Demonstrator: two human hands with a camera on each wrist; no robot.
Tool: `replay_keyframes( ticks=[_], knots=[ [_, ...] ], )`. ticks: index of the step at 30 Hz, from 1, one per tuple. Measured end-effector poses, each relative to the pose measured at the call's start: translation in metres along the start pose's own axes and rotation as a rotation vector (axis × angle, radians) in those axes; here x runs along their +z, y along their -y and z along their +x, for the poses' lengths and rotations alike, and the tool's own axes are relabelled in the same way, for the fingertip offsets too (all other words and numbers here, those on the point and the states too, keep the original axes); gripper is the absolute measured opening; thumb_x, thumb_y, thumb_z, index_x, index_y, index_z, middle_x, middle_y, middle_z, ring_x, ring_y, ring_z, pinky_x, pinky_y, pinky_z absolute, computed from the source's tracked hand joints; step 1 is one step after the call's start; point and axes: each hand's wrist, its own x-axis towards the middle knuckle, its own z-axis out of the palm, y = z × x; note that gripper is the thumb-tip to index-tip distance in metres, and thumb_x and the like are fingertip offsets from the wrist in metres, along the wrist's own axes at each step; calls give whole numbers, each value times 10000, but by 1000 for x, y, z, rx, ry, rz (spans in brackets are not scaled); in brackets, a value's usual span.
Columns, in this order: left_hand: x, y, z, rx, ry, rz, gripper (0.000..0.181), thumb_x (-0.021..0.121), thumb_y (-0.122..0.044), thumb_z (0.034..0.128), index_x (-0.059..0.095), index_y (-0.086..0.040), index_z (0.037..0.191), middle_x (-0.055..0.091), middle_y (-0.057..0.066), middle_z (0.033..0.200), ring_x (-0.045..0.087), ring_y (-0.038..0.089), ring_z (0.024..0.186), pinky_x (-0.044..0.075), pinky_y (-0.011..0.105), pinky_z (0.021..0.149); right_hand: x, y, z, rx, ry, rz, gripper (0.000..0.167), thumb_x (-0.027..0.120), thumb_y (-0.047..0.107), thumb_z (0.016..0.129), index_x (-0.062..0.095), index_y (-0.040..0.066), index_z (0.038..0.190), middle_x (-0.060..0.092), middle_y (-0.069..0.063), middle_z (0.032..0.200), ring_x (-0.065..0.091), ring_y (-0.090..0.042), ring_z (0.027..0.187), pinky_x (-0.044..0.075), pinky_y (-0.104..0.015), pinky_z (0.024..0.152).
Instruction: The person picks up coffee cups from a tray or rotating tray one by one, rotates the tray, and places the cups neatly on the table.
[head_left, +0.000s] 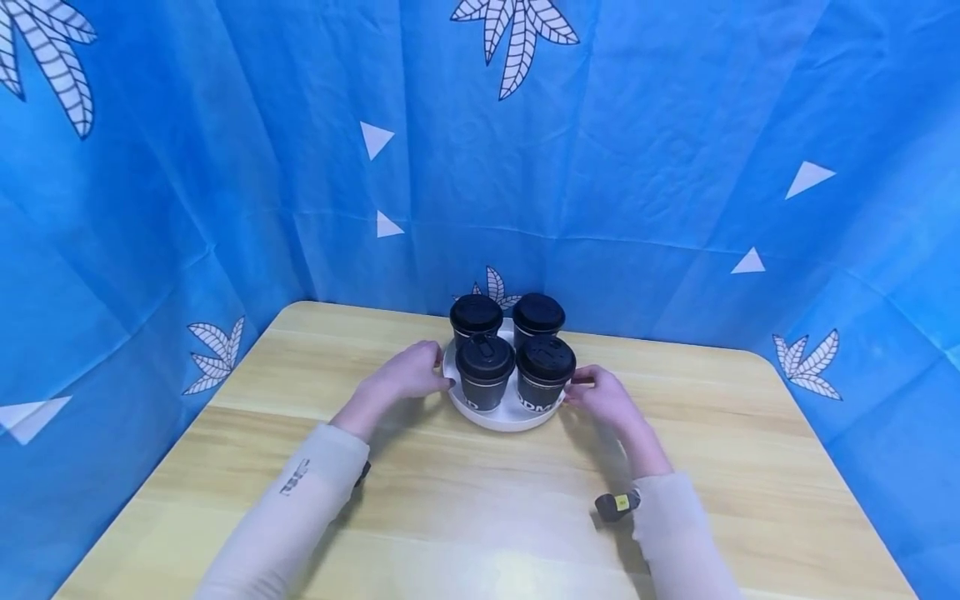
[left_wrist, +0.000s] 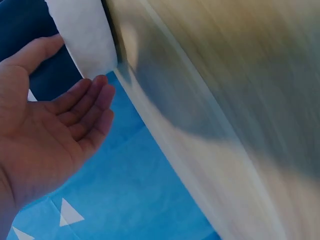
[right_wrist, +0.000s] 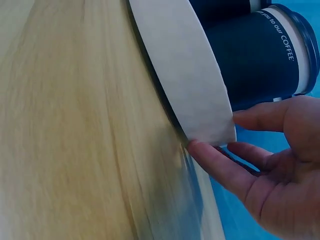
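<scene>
A round white tray (head_left: 504, 423) with a low wall sits towards the back of the table, carrying several dark paper coffee cups with black lids. Two stand in front, a left cup (head_left: 484, 379) and a right cup (head_left: 542, 387); behind are a left cup (head_left: 476, 313) and a right cup (head_left: 538, 312). My left hand (head_left: 407, 372) holds the tray's left edge, its thumb at the rim and its fingers by the outer wall. On the opposite side my right hand (head_left: 609, 404) pinches the rim between thumb and fingers. In the right wrist view, a fingertip meets the wall's lower edge.
The pale wooden table (head_left: 465, 517) has rounded far corners. Blue cloth (head_left: 637, 125) with white leaves and triangles hangs behind it and along both sides, close behind the back cups. A small black device (head_left: 617, 505) is strapped at the right wrist.
</scene>
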Motion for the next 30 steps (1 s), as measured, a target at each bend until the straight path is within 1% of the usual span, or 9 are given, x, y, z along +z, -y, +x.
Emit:
replay_keyframes(
  ticks=[5,8,11,13,16,20,22,26,30],
  knots=[
    [-1,5,0,51,4,119,460,773,-330,875,627,7,1152,619,84,1037,576,249,926,531,435,877,-1,0,-1,-33,-5,-138,461,565,136,1003,533,-82,1408,680,-238,1234,685,-311,1071,557,-448,950],
    [-1,5,2,67,-11,208,497,763,-388,876,627,-10,1169,613,83,1062,575,264,966,520,452,915,-4,5,-2,-63,-13,-201,497,530,154,1009,518,-53,1460,629,-250,1361,635,-363,1189,503,-501,1027],
    [0,6,5,66,-26,279,490,750,-420,885,629,-27,1150,615,85,1063,580,273,980,515,460,932,-5,13,-5,-107,-42,-205,537,495,126,1007,460,-50,1513,525,-257,1498,569,-414,1304,475,-534,1061],
    [1,8,8,67,-31,315,461,738,-436,894,632,-44,1112,618,83,1051,583,271,973,515,459,932,-6,17,-7,-142,-80,-168,546,473,91,1012,422,-48,1537,482,-243,1543,542,-419,1346,471,-533,1075],
    [5,10,14,87,-41,369,441,710,-470,911,640,-62,1063,624,78,1039,587,265,965,518,455,925,-6,22,-9,-181,-167,-50,530,437,52,1017,426,-28,1541,497,-201,1545,545,-389,1348,475,-509,1071],
    [9,14,21,101,-56,409,474,697,-488,910,645,-50,1083,627,85,1042,590,271,964,518,464,921,-1,28,-10,-203,-266,146,475,396,68,1046,486,11,1509,548,-148,1504,561,-334,1320,467,-481,1078],
    [11,15,23,98,-61,408,490,696,-474,908,634,-37,1120,619,92,1055,583,281,980,509,474,942,3,29,-10,-221,-300,207,440,399,113,1071,513,14,1484,567,-149,1477,564,-336,1310,464,-499,1087],
    [14,16,22,98,-64,406,486,678,-454,920,602,-37,1158,587,87,1070,553,284,1022,476,473,997,7,30,-10,-259,-315,248,453,418,251,1110,510,-4,1473,566,-184,1452,533,-378,1337,437,-559,1104],
    [17,18,20,116,-74,420,481,657,-450,931,579,-38,1166,552,76,1054,522,276,1029,452,451,987,9,29,-12,-259,-266,228,513,431,331,1112,481,-1,1499,545,-195,1476,534,-400,1326,421,-552,1123]
  ],
)
